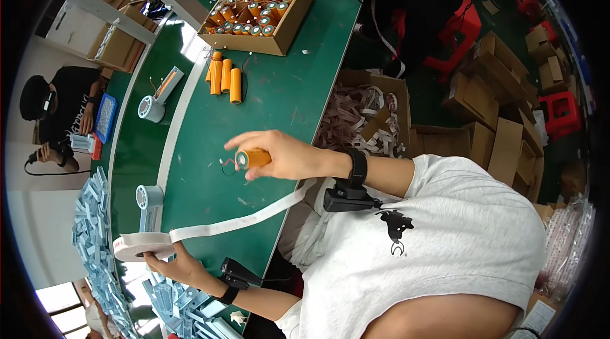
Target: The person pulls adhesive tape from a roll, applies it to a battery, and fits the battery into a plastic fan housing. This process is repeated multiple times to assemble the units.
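Observation:
My right hand (286, 153), the upper one in the picture, holds a cylindrical orange battery (255, 158) over the green table. Its light end face points left, and a thin red and black wire (227, 164) hangs from it. The index finger is stretched past the battery, while the thumb is below it. Lower down, my left hand (184, 268) grips a roll of white tape (143, 247) by its side. From the roll, a loose white strip (244, 219) runs across the table and over its edge beneath my right wrist.
Several orange batteries (225, 77) lie beside a cardboard box (293, 24) packed with more. Pale blue plastic parts (171, 298) are heaped near my left forearm. A light blue round fitting (150, 196) stands past the tape. By the table edge, a carton (397, 94) holds white strips. A person (70, 107) works opposite.

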{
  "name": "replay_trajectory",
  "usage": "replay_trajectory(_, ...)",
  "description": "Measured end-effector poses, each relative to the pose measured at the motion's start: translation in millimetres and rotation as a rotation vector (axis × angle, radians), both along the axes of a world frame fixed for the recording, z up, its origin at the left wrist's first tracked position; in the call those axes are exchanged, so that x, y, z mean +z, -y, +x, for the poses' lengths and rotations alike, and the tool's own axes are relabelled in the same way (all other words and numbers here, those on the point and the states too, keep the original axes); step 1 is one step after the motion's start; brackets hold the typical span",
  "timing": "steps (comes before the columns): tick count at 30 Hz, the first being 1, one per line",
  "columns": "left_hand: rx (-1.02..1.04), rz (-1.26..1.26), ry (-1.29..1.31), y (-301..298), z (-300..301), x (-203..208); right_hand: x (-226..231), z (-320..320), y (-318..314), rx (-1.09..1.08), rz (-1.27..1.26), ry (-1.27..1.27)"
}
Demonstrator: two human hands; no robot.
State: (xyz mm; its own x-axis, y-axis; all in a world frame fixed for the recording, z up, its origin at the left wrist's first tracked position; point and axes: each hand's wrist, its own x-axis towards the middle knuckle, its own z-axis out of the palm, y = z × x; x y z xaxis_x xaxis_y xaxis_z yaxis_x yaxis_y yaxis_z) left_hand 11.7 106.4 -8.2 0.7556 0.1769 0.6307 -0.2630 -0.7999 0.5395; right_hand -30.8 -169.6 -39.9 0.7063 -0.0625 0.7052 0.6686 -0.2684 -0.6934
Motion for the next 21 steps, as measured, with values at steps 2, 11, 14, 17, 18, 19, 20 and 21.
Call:
replay_trajectory(2,-0.085,0.025,-0.003,4,-16,2,16,5,2,0.251,0.189,-0.479)
replay_trajectory(11,-0.179,0.234,0.026,41,-18,-36,35,32,-7,0.693,0.612,-0.524)
replay_trajectory(14,-0.175,0.276,-0.092,42,-21,-34,47,31,-24,0.58,0.476,-0.496)
replay_trajectory(17,-0.264,0.386,0.009,45,-20,-37,46,35,-42,0.397,0.241,-0.398)
replay_trajectory(18,-0.312,0.438,0.063,46,-19,-39,44,38,-47,0.274,0.073,-0.314)
replay_trajectory(19,-0.32,0.44,0.062,47,-19,-39,42,39,-50,0.15,-0.095,-0.231)
replay_trajectory(20,-0.292,0.444,0.038,49,-20,-39,40,39,-52,0.142,-0.093,-0.232)
replay_trajectory(21,-0.264,0.449,0.015,50,-20,-39,38,38,-54,0.084,-0.066,-0.225)
